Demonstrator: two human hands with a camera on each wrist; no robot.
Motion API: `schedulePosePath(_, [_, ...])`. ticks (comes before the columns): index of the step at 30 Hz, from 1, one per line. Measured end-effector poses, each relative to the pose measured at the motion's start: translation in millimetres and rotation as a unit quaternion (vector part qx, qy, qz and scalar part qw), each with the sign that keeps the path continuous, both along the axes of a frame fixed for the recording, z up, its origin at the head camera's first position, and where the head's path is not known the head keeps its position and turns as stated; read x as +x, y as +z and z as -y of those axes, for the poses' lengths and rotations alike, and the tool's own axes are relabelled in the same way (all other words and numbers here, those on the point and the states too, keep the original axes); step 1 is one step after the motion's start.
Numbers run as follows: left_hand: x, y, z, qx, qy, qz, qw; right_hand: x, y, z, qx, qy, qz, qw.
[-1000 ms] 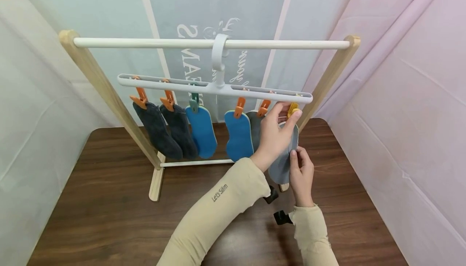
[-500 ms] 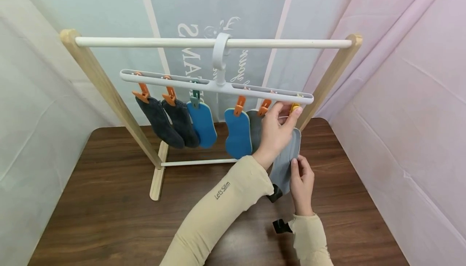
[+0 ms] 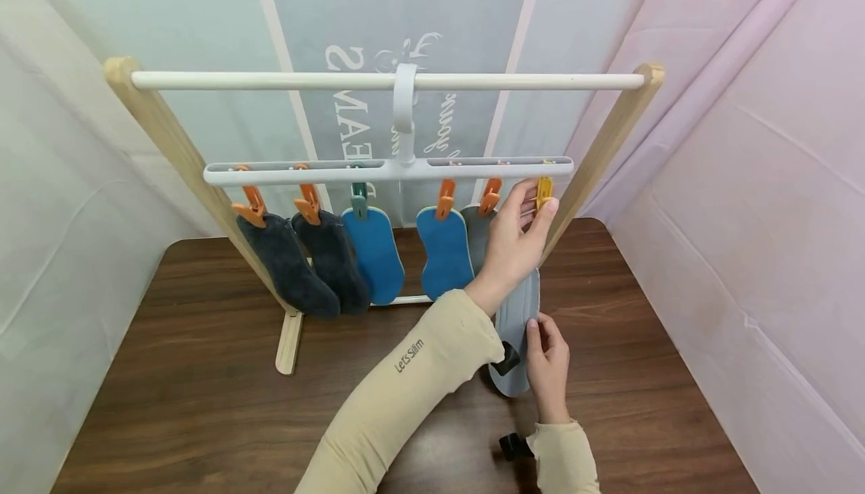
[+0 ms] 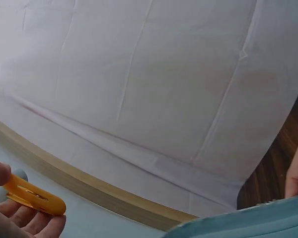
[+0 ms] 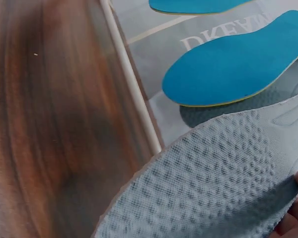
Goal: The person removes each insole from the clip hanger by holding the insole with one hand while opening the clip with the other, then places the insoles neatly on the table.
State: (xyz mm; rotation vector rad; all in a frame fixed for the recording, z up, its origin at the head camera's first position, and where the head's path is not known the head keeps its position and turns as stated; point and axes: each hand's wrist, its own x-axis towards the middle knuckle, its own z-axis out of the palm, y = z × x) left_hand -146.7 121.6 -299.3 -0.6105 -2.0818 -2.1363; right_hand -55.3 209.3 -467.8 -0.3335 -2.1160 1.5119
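My left hand (image 3: 515, 237) pinches a yellow clothespin (image 3: 544, 192) at the right end of the white hanger (image 3: 324, 172). In the left wrist view nothing shows between the tips of that clothespin (image 4: 37, 197). Lower down, my right hand (image 3: 549, 362) grips a grey insole (image 3: 519, 310) by its side edge, apart from the clothespin. The right wrist view shows the dimpled surface of this insole (image 5: 208, 178). Beside my left hand another grey insole (image 3: 476, 235), partly hidden, hangs from an orange clothespin (image 3: 489, 196).
Two blue insoles (image 3: 375, 254) and two dark fuzzy insoles (image 3: 290, 265) hang farther left on orange and green clothespins. The hanger hooks over the white rod (image 3: 270, 81) of a wooden-sided rack (image 3: 169, 134). A brown table (image 3: 203, 419) lies below, with white cloth (image 3: 736, 201) around.
The grey insole in my right hand has moved down, away from the yellow clothespin. My left hand stays on that clothespin. The hanger has swung from slanting to nearly level.
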Motion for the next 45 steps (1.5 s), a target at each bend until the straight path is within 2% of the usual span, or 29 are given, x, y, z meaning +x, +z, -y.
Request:
schedulePosePath(6, [0.1, 3.2, 0.5, 0.007, -0.015, 0.005, 0.9998, 15.2, 22.0, 12.9, 0.003, -0.005, 0.055, 0.9985])
schedulePosePath(8, [0.6, 4.3, 0.9, 0.011, -0.024, 0.01, 0.9996, 17.2, 12.1, 11.5, 0.001, -0.008, 0.068, 0.9977])
schedulePosePath(13, [0.7, 6.4, 0.6, 0.021, -0.033, 0.022, 0.999, 21.9, -24.4, 7.7, -0.024, -0.005, 0.094, 0.9952])
schedulePosePath(15, [0.9, 7.2, 0.1, 0.022, -0.034, 0.023, 0.9989, 25.2, -28.8, 9.6, -0.033, -0.002, 0.106, 0.9938])
schedulePosePath(23, [1.4, 9.3, -0.3, 0.002, -0.028, 0.029, 0.9992, 33.0, -38.3, 11.6, 0.0, 0.0, 0.166, 0.9861])
schedulePosePath(26, [0.7, 11.6, 2.8, -0.036, -0.028, 0.037, 0.9983, 35.6, -41.1, 12.0, 0.006, 0.009, 0.183, 0.9831])
schedulePosePath(30, [0.7, 14.2, 9.0, -0.093, -0.035, 0.045, 0.994, 38.8, -44.3, 11.3, 0.008, 0.011, 0.186, 0.9825])
schedulePosePath(32, [0.7, 14.3, 12.5, -0.108, -0.042, 0.044, 0.9922, 39.9, -45.9, 11.1, 0.007, 0.009, 0.186, 0.9825])
schedulePosePath(38, [-0.1, 9.1, 21.0, -0.126, -0.046, 0.031, 0.9905, 42.0, -51.1, 9.8, 0.006, 0.012, 0.192, 0.9814])
schedulePosePath(45, [-1.3, 3.1, 25.9, -0.14, -0.042, 0.001, 0.9892, 42.7, -55.7, 8.4, 0.033, 0.016, 0.206, 0.9779])
